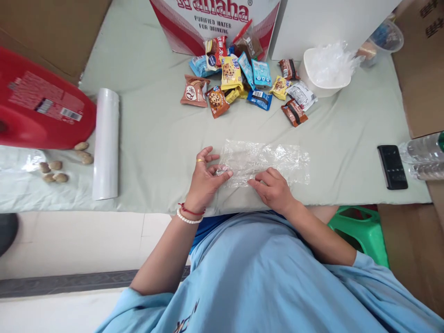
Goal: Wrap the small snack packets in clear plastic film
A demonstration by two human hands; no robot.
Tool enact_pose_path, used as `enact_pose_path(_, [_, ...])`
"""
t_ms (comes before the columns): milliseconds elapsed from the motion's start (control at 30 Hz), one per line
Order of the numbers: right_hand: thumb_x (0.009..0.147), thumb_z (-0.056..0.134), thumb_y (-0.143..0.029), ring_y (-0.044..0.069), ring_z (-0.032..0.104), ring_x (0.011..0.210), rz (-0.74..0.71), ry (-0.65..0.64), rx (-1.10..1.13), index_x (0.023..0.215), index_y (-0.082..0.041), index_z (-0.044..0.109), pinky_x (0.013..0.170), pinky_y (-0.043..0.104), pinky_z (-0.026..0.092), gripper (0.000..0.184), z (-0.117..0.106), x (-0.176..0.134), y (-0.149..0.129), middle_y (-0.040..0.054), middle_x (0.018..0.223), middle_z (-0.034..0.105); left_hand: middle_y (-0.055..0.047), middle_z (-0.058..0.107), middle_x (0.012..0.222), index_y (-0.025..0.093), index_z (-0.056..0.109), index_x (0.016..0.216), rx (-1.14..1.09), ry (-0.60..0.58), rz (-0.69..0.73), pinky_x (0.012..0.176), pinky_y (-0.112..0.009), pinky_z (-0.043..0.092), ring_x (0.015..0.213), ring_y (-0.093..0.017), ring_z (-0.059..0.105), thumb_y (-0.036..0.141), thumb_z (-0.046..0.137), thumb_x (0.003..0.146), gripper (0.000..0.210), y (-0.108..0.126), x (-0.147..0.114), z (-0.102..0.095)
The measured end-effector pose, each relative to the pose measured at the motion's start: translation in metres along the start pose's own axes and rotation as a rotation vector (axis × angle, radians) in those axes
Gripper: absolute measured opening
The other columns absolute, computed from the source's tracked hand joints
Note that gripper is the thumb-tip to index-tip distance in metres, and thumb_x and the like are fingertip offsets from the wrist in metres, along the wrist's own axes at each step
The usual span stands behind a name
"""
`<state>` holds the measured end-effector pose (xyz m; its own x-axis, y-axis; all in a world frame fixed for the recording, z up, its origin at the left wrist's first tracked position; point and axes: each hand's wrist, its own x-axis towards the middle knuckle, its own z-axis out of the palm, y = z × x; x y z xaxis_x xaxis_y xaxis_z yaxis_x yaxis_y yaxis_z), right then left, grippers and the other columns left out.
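Head view: a clear plastic bag (274, 155) lies flat and crinkled near the middle of the worktop's (149, 162) near edge. The left hand (204, 182) is partly open at the bag's left end, its upper fingers spread and its thumb resting over the film; whether it grips the film cannot be told. The right hand (274, 189) is curled, thumb and forefinger drawn together on the bag's near side. Toward the far edge, wrapped snacks (231, 74) form a loose heap before a printed carton (215, 21), with a white tub (322, 85) of crumpled plastic to their right. By the left edge stand a red container (45, 101) and several brown nuts (55, 165); a white roll (106, 145) lies just beside them. Near the right edge, a black phone (392, 167) lies beside clear bottles (426, 149).
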<state>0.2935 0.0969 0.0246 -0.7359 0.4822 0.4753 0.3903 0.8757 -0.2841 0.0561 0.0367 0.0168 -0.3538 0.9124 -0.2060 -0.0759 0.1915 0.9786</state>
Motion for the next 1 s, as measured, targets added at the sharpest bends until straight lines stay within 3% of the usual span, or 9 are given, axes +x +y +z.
enact_pose_path(67, [0.103, 0.056, -0.008, 0.019, 0.047, 0.082, 0.000, 0.008, 0.010, 0.111, -0.026, 0.072, 0.074, 0.033, 0.041, 0.026, 0.002, -0.002, 0.001, 0.0040, 0.090, 0.067, -0.012, 0.047, 0.144, 0.037, 0.031, 0.156, 0.099, -0.012, 0.067, 0.079, -0.034, 0.063, 0.101, -0.019, 0.066, 0.032, 0.085, 0.075, 0.098, -0.003, -0.007, -0.003])
enact_pose_path(133, [0.102, 0.057, -0.007, 0.019, 0.047, 0.081, -0.015, 0.014, 0.020, 0.112, -0.026, 0.073, 0.074, 0.033, 0.041, 0.027, 0.001, -0.003, 0.002, 0.0041, 0.090, 0.066, -0.014, 0.043, 0.149, 0.035, 0.030, 0.160, 0.285, 0.028, 0.205, 0.082, -0.038, 0.063, 0.108, -0.022, 0.064, 0.027, 0.078, 0.081, 0.093, -0.003, -0.014, -0.005])
enact_pose_path(233, [0.101, 0.058, -0.006, 0.019, 0.048, 0.081, -0.040, -0.005, 0.028, 0.113, -0.025, 0.073, 0.074, 0.033, 0.041, 0.027, -0.001, -0.005, 0.005, 0.0044, 0.091, 0.067, -0.014, 0.048, 0.151, 0.031, 0.056, 0.147, 0.679, 0.053, 0.549, 0.102, -0.052, 0.055, 0.127, -0.031, 0.056, 0.023, 0.072, 0.090, 0.060, 0.000, -0.021, -0.003])
enact_pose_path(333, [0.102, 0.058, -0.007, 0.019, 0.049, 0.083, -0.070, -0.017, 0.034, 0.114, -0.024, 0.074, 0.075, 0.034, 0.042, 0.026, -0.003, -0.006, 0.009, 0.0052, 0.092, 0.069, -0.009, 0.067, 0.133, 0.029, 0.073, 0.121, 0.939, -0.136, 0.749, 0.106, -0.054, 0.046, 0.127, -0.032, 0.055, 0.025, 0.068, 0.098, 0.024, 0.004, -0.021, 0.001])
enact_pose_path(433, [0.102, 0.057, -0.007, 0.020, 0.052, 0.087, -0.082, -0.032, 0.050, 0.113, -0.023, 0.075, 0.078, 0.035, 0.045, 0.026, -0.004, -0.010, 0.013, 0.0063, 0.096, 0.071, -0.008, 0.074, 0.113, 0.025, 0.075, 0.112, 1.034, -0.333, 0.692, 0.091, -0.047, 0.047, 0.110, -0.028, 0.062, 0.029, 0.065, 0.102, 0.015, 0.005, -0.014, 0.004])
enact_pose_path(533, [0.103, 0.056, -0.008, 0.021, 0.056, 0.093, -0.069, -0.060, 0.092, 0.117, -0.023, 0.075, 0.082, 0.037, 0.048, 0.028, -0.004, -0.016, 0.015, 0.0073, 0.104, 0.074, -0.009, 0.075, 0.109, 0.023, 0.076, 0.103, 1.031, -0.400, 0.592, 0.086, -0.045, 0.046, 0.103, -0.028, 0.063, 0.030, 0.060, 0.104, 0.017, 0.006, -0.007, 0.005])
enact_pose_path(733, [0.103, 0.058, -0.009, 0.022, 0.061, 0.104, -0.022, -0.098, 0.143, 0.122, -0.026, 0.077, 0.089, 0.039, 0.052, 0.031, -0.003, -0.028, 0.016, 0.0066, 0.111, 0.077, -0.007, 0.075, 0.103, 0.024, 0.072, 0.095, 0.897, -0.396, 0.445, 0.089, -0.045, 0.044, 0.099, -0.028, 0.064, 0.030, 0.059, 0.101, 0.016, 0.013, -0.003, 0.008])
enact_pose_path(900, [0.100, 0.061, -0.006, 0.023, 0.059, 0.107, -0.007, 0.002, 0.094, 0.115, -0.026, 0.079, 0.091, 0.039, 0.053, 0.030, -0.004, -0.031, 0.015, 0.0071, 0.112, 0.077, -0.006, 0.074, 0.096, 0.023, 0.069, 0.092, 0.721, -0.385, 0.365, 0.090, -0.042, 0.046, 0.094, -0.025, 0.066, 0.031, 0.058, 0.098, 0.015, 0.019, -0.002, 0.008])
enact_pose_path(1000, [0.098, 0.063, -0.006, 0.023, 0.059, 0.110, 0.012, 0.047, 0.062, 0.113, -0.028, 0.079, 0.092, 0.039, 0.052, 0.031, -0.006, -0.032, 0.013, 0.0054, 0.113, 0.077, -0.006, 0.072, 0.093, 0.023, 0.069, 0.089, 0.571, -0.322, 0.302, 0.087, -0.039, 0.049, 0.091, -0.023, 0.065, 0.036, 0.061, 0.097, 0.017, 0.024, -0.002, 0.007])
